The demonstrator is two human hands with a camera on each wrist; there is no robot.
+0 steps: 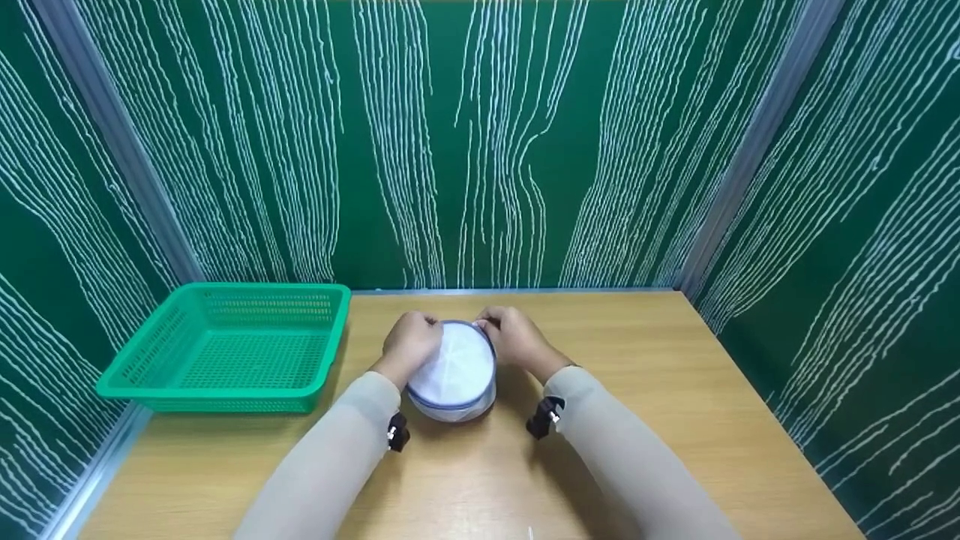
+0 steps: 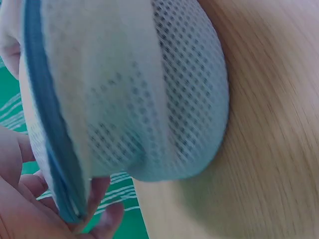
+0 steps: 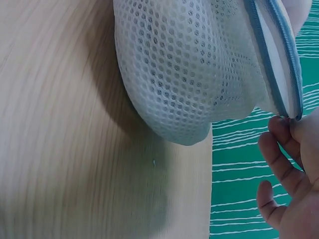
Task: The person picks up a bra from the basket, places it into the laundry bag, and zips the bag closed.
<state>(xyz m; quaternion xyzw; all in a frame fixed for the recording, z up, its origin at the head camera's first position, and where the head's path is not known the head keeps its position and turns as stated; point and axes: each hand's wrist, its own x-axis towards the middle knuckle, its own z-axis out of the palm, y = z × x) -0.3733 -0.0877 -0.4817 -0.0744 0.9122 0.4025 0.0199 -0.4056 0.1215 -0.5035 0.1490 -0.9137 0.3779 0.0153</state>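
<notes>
A round white mesh laundry bag (image 1: 452, 371) with a blue zipper round its top edge stands on the table. In the head view my left hand (image 1: 411, 346) holds the left side of its rim with curled fingers. My right hand (image 1: 519, 343) pinches the far right of the rim with thumb and forefinger, at the zipper (image 3: 269, 55). The two zipper bands stand apart near those fingers in the right wrist view, with white fabric between them. From the left wrist view, the left fingers (image 2: 37, 186) lie around the blue edge. Any zipper pull is hidden.
A green plastic basket (image 1: 232, 397) with perforated sides stands at the left of the wooden table (image 1: 637, 367). Green panels (image 1: 442, 150) with white wavy lines enclose the back and both sides. A small pale thing (image 1: 530, 533) lies at the front edge of the view.
</notes>
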